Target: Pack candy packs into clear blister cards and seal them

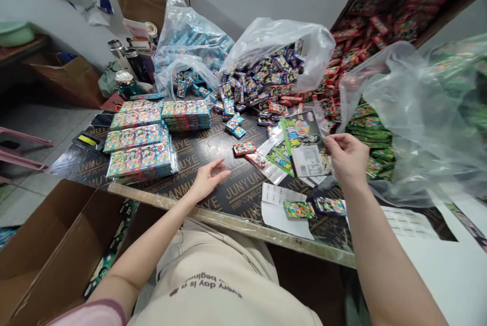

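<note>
My right hand (348,156) pinches the edge of a flat printed packet (304,138) in a clear sleeve, green and dark with a white label, raised over more flat packets (280,158). My left hand (211,178) hovers at the table's near part, fingers apart, holding nothing. Just beyond its fingertips lie red small packs (244,149). A green small pack (299,209) rests on white label paper (272,196), with a purple small pack (329,206) to its right. Wrapped bundles of packs (140,158) are stacked in rows left of my left hand.
Plastic bags hold blue packs (194,36), purple packs (262,74) and green packs (371,128) along the back and right. Red packs (348,46) pile at the back right. Bottles (125,79) stand behind the bundles. An open carton (57,245) is below the table's left edge.
</note>
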A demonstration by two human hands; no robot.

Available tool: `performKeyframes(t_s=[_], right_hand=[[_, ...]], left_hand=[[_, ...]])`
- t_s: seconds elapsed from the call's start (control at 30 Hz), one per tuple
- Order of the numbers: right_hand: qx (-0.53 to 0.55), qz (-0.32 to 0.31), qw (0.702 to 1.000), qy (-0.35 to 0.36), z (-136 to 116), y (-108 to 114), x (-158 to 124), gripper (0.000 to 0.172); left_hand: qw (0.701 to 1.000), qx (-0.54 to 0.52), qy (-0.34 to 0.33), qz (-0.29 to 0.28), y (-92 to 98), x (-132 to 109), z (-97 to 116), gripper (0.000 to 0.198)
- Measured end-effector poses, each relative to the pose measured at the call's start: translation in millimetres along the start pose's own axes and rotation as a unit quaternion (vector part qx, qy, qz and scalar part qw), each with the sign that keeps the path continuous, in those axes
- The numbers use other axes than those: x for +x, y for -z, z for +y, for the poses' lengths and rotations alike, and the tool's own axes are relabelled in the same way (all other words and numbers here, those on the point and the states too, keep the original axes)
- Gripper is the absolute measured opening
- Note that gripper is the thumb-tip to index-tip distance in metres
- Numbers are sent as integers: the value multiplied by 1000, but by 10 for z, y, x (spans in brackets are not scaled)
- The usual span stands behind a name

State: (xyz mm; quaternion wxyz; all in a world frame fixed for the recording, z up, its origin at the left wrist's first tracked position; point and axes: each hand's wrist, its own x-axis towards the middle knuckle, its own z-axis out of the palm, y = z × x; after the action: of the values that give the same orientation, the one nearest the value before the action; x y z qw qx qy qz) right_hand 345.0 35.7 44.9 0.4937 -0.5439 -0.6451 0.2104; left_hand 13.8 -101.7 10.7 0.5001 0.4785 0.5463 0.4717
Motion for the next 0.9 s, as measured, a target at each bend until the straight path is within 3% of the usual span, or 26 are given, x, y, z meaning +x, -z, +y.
performKeyframes(t_s=[0.07,0.17,0.23,0.3,0.4,0.5,0.7,0.8,0.9], right_hand=[[104,-35,992,-65,-370,-331,-396,23],[233,-88,958,-144,-874,-917,-1108,30],[200,-61,971,-119,-1079,-1201,-1461,29],[99,-3,994,-52,-1170,-1321,-1631,31],[17,10,999,49,-1186,-1257,-1612,46],[35,-59,994,83,-1181,-1101,-1462,57],[30,-169,977,129,-1232,-904,-1209,29],[33,-277,943,181,-1246,-846,-1152,27],[22,-360,916,176,-1227,-803,-1119,29]], left_hand=[[989,-142,-9,-34,-99,-65,109,80],[932,-343,34,-111,-330,-195,232,83],[897,-414,87,-129,-432,-284,255,78],[881,-434,128,-138,-440,-363,227,77],[890,-400,156,-152,-329,-462,125,74],[922,-321,142,-164,-198,-530,12,65],[945,-238,99,-200,-71,-522,-54,71],[949,-236,91,-190,-58,-516,0,79],[952,-223,67,-200,-52,-519,53,72]])
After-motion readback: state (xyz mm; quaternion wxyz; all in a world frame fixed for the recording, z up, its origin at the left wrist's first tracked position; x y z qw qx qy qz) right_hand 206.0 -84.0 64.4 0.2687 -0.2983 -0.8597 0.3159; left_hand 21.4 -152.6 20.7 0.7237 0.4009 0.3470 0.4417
